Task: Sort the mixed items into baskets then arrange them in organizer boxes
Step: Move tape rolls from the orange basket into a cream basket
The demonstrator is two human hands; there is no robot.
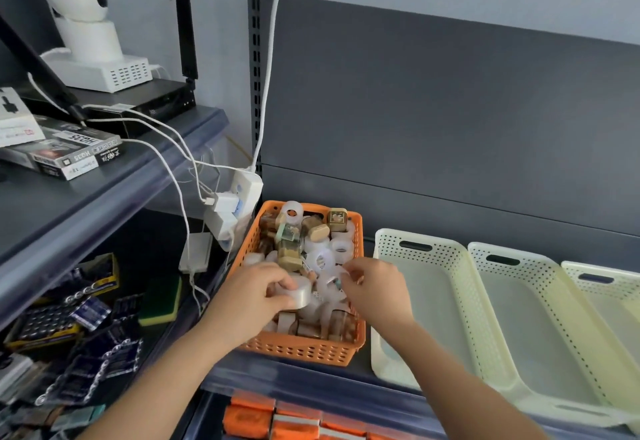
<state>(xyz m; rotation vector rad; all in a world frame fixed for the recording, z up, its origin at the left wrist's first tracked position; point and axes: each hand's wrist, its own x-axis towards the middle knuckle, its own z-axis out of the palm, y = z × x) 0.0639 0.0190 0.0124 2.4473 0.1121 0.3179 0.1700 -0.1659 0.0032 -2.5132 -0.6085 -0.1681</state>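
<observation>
An orange basket (304, 351) on the shelf holds several mixed items: clear tape rolls and brown wrapped blocks (289, 249). My left hand (252, 296) is over the basket's near left part and grips a clear tape roll (300, 292). My right hand (375, 287) is over the basket's right side, its fingers pinching another clear tape roll (330, 283). To the right stand three pale baskets side by side: a white one (384, 242), a cream one (485, 259) and a further one (588, 270) cut off by the frame.
A grey shelf back panel (450, 121) rises behind the baskets. A white power strip with cables (235, 204) hangs left of the orange basket. The left shelf carries a router, a white camera and boxes; below lie battery packs (86, 315) and a sponge (161, 301).
</observation>
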